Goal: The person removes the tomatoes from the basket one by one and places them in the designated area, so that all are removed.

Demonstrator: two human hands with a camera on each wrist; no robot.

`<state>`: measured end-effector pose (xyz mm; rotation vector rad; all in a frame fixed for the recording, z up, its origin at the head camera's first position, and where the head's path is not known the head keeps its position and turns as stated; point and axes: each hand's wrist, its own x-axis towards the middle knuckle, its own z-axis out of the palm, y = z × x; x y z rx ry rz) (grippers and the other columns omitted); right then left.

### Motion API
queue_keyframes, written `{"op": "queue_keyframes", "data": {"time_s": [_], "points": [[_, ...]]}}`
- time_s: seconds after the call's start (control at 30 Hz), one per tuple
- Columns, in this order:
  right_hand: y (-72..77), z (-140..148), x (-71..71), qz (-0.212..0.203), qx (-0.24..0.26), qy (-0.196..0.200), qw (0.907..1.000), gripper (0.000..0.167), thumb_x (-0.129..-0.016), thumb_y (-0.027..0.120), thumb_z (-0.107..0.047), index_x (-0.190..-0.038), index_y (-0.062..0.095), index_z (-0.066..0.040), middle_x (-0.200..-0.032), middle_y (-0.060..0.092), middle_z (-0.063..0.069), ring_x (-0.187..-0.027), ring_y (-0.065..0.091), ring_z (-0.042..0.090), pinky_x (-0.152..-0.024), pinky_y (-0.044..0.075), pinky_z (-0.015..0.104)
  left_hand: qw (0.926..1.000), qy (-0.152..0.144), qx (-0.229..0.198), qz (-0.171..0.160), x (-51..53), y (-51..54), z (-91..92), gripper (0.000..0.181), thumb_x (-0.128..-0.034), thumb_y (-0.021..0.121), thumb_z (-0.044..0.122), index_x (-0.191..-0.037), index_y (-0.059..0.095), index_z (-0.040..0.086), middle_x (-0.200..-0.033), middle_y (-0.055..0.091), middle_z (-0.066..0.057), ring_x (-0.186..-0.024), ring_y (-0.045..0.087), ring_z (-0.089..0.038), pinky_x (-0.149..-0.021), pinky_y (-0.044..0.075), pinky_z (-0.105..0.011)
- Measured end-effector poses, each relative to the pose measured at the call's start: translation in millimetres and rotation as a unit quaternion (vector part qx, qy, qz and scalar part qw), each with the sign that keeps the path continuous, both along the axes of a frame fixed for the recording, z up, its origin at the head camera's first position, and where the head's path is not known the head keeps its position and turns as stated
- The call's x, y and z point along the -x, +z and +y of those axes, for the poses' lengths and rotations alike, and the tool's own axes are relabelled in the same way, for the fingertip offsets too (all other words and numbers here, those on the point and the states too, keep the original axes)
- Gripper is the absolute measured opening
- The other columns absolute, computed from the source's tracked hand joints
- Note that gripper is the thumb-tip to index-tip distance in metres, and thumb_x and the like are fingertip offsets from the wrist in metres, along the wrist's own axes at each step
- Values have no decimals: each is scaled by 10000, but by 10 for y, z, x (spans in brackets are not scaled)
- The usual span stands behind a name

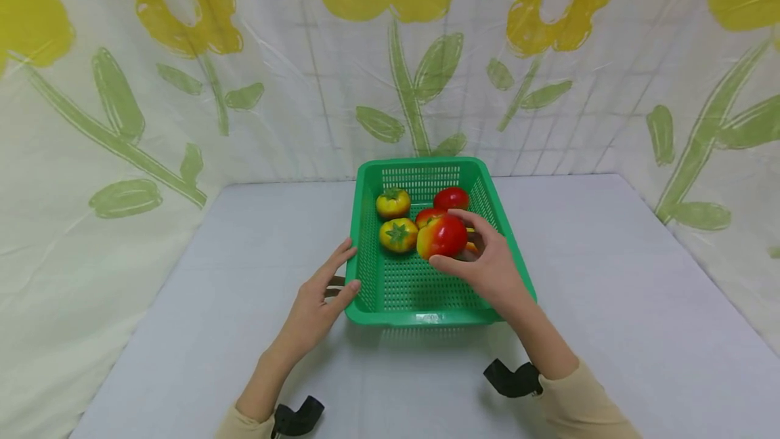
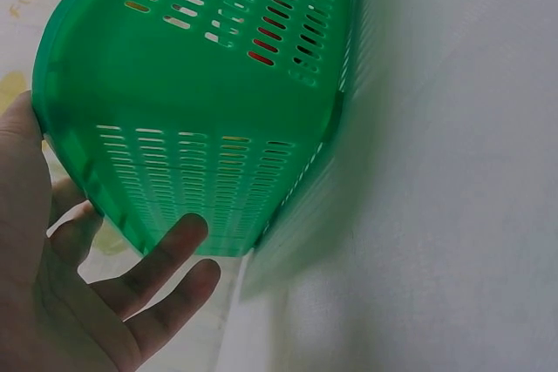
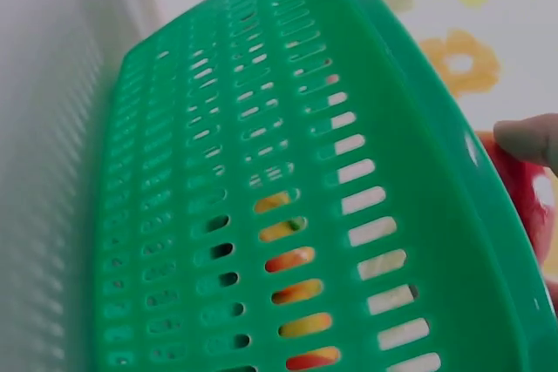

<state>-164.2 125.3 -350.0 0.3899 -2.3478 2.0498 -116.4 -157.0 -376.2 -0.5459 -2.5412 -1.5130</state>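
Observation:
A green slotted basket point(image 1: 426, 319) point(image 2: 192, 84) point(image 3: 427, 111) stands on the table, in the middle of the head view. My left hand point(image 1: 313, 303) point(image 2: 78, 276) holds its left rim near the front corner, with the lower fingers spread beside the outer wall. Inside the basket's outline, my right hand point(image 1: 493, 269) point(image 3: 527, 141) grips a red and yellow fruit point(image 1: 443, 236) point(image 3: 523, 193) between thumb and fingers. Two yellow fruits with green tops point(image 1: 393, 202) point(image 1: 399, 235) lie left of it. A red fruit point(image 1: 451, 198) lies behind; other fruit is partly hidden by the held one.
White cloth covers the table point(image 1: 609, 276) on both sides of the basket. Behind the table hangs a pale curtain point(image 1: 274, 120) printed with yellow flowers. A black wrist mount point(image 1: 298, 417) point(image 1: 513, 379) shows at each sleeve.

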Motion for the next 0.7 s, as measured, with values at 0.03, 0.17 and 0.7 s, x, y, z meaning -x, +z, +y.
{"op": "queue_keyframes", "data": {"time_s": [0.03, 0.17, 0.7], "points": [[0, 14, -2, -29, 137, 8, 9999, 707, -810, 836, -212, -1415, 475, -164, -1323, 504, 50, -1158, 524, 278, -864, 532, 351, 10000, 3, 4, 6, -1, 1, 1, 521, -1009, 572, 146, -1495, 404, 58, -1577, 306, -55, -1041, 625, -289, -865, 520, -479], [-11, 63, -7, -104, 542, -38, 9985, 708, -823, 820, -151, -1433, 461, -129, -1349, 492, 55, -1174, 516, 288, -856, 535, 345, 10000, -2, -11, -4, -4, 7, 4, 521, -1010, 569, 144, -1496, 402, 58, -1578, 304, -55, -1045, 622, -302, -866, 517, -490], [-46, 176, -45, 189, 796, -253, 9963, 675, -856, 783, -105, -1441, 446, -108, -1410, 446, 43, -1230, 471, 262, -887, 514, 313, 10000, -16, 3, -19, -6, 12, 4, 523, -1011, 570, 146, -1499, 400, 64, -1579, 303, -50, -1056, 618, -299, -868, 514, -493]]}}
